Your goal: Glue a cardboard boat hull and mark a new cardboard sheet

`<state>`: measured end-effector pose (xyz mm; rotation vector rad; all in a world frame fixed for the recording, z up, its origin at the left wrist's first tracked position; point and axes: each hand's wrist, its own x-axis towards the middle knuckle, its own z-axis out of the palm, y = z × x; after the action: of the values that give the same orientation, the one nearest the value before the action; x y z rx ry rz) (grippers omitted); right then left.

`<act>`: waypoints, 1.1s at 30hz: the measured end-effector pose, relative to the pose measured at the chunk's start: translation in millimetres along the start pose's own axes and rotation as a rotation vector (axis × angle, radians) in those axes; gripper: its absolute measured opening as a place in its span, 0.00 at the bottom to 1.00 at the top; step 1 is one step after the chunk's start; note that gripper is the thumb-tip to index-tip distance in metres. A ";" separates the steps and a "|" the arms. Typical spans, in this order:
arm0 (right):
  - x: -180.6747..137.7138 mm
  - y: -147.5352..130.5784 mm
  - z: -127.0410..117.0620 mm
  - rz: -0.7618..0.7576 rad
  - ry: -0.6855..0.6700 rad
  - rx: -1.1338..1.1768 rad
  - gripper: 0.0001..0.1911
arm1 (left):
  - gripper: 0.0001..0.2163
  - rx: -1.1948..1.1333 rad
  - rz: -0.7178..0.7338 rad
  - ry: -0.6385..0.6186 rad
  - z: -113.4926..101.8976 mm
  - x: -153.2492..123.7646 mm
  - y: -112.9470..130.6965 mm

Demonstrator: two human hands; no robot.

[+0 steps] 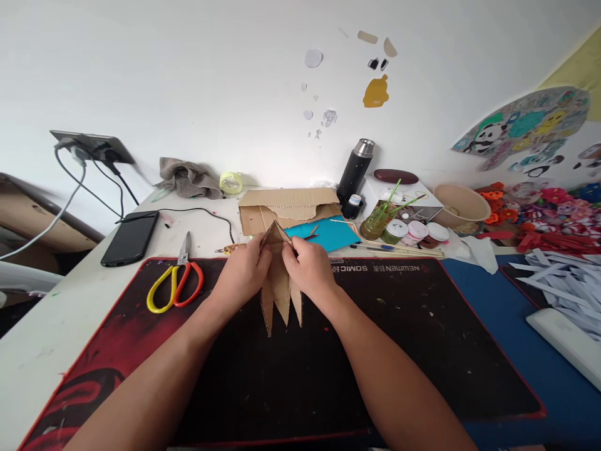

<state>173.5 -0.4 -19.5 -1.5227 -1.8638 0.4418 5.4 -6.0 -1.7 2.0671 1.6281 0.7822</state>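
Observation:
Both of my hands grip a folded piece of brown cardboard [280, 289], held over the dark desk mat [394, 351]. Its top edge comes to a peak, and several pointed strips hang down from it. My left hand [244, 266] pinches the left edge between thumb and fingers. On the opposite edge, my right hand [312, 266] has its thumb pressed against the cardboard in the same way. Scissors [181, 279] with one yellow and one red handle lie on the left part of the mat, apart from my left hand.
Behind my hands lie more cardboard [291, 199] and a blue sheet [335, 235]. A black thermos [355, 169], paint jars [395, 232] and a jar of brushes [375, 222] stand at the back. At left is a black phone [130, 238]; white paper strips [568, 285] pile up at right.

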 end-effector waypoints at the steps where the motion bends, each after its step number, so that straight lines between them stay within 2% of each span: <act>1: 0.1 -0.3 -1.0 0.010 -0.017 0.035 0.21 | 0.08 -0.021 -0.006 0.005 -0.4 0.1 -0.1; 4: -0.2 -2.2 -5.7 0.020 -0.108 0.221 0.18 | 0.06 -0.116 -0.068 0.070 -4.4 1.9 -3.2; 7: -1.6 -5.2 -9.0 0.024 -0.183 0.381 0.15 | 0.08 -0.209 -0.149 0.256 -11.4 6.2 -10.5; 9: -2.9 -6.8 -8.8 0.035 -0.201 0.404 0.15 | 0.08 -0.250 -0.184 0.375 -15.0 9.5 -16.2; 12: -4.2 -7.5 -6.3 0.021 -0.205 0.371 0.13 | 0.08 -0.314 -0.206 0.421 -14.5 13.3 -23.3; 15: -3.3 -5.6 -5.2 -0.009 -0.193 0.319 0.12 | 0.14 -0.470 -0.176 0.380 -9.1 14.8 -26.6; 17: -1.6 -3.4 -6.2 -0.027 -0.178 0.296 0.16 | 0.20 -0.646 -0.165 0.299 -7.4 14.6 -27.0; 20: 1.2 -0.2 -9.7 -0.035 -0.179 0.324 0.19 | 0.31 -0.898 -0.187 0.050 -12.3 13.6 -27.6; 22: 2.6 0.8 -12.8 -0.004 -0.224 0.393 0.19 | 0.36 -0.980 -0.164 -0.105 -19.6 12.8 -28.8; 24: 3.4 0.7 -16.0 0.042 -0.280 0.462 0.18 | 0.39 -1.011 -0.113 -0.192 -27.3 12.0 -30.5; 30: 4.6 -1.0 -22.3 0.006 -0.289 0.486 0.14 | 0.41 -1.097 -0.052 -0.255 -33.5 12.0 -35.8; 33: 5.1 1.2 -20.3 0.017 -0.292 0.507 0.14 | 0.37 -1.209 -0.045 -0.250 -28.1 14.5 -40.9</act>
<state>187.9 1.6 -4.4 -1.1725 -1.7656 1.1006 -40.8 17.2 -2.7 1.1584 0.6995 1.0589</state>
